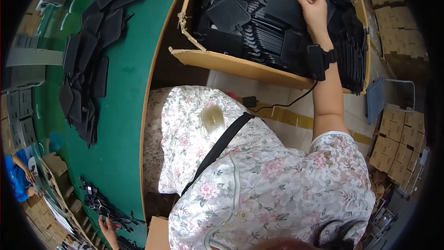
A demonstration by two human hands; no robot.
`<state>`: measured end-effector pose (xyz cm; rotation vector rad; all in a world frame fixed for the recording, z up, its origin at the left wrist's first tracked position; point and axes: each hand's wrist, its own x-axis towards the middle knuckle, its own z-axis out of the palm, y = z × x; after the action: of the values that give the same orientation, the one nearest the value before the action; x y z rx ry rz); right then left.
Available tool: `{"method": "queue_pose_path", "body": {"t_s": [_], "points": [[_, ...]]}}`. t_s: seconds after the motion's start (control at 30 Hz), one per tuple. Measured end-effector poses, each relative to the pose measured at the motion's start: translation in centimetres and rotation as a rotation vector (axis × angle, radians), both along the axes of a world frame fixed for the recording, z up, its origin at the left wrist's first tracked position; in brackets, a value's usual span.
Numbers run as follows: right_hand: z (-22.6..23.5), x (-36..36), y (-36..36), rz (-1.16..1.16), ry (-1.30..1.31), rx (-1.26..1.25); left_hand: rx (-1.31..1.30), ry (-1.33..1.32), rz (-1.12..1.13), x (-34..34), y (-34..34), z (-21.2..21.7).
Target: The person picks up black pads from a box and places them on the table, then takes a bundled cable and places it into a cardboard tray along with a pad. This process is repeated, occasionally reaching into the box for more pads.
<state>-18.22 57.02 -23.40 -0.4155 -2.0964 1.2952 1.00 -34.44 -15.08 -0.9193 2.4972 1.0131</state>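
Note:
My right hand [313, 7] is over an open cardboard carton [259, 68] packed with black plastic panels. Its thumb and forefinger are curved with a gap between them, above a smooth flat black panel [284, 2]; whether they touch it I cannot tell. Left of that panel lies a textured black panel [228, 14], and rows of similar ones stand on edge. Down at the lower left, my left hand [108, 227] has its fingers apart beside a bundle of black cables [104, 206] on the green table [122, 125]. I see nothing held in it.
A long heap of black panels [88, 55] covers part of the table. Stacked cartons [397, 139] and a blue trolley [375, 99] are at the right. A person in blue [17, 176] works at the far left. A black cord [286, 105] runs from my right wristband.

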Motion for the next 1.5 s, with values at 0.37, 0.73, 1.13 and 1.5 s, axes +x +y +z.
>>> {"method": "queue_pose_path", "body": {"t_s": [0.37,0.73,1.13,1.5], "points": [[10.8,8.0,-1.1,0.449,-0.62,0.827,0.011,0.017,0.002,1.4,-3.5,-0.8],[7.2,8.7,-6.4,0.411,-1.051,1.148,0.026,0.036,0.023,1.6,-3.5,-0.5],[9.2,4.0,0.3,0.196,-0.862,0.657,-0.006,0.038,0.037,2.0,-0.3,0.1],[12.3,-3.6,5.0,0.125,-0.428,0.614,0.011,0.05,-0.02,0.9,1.4,0.3]]}}
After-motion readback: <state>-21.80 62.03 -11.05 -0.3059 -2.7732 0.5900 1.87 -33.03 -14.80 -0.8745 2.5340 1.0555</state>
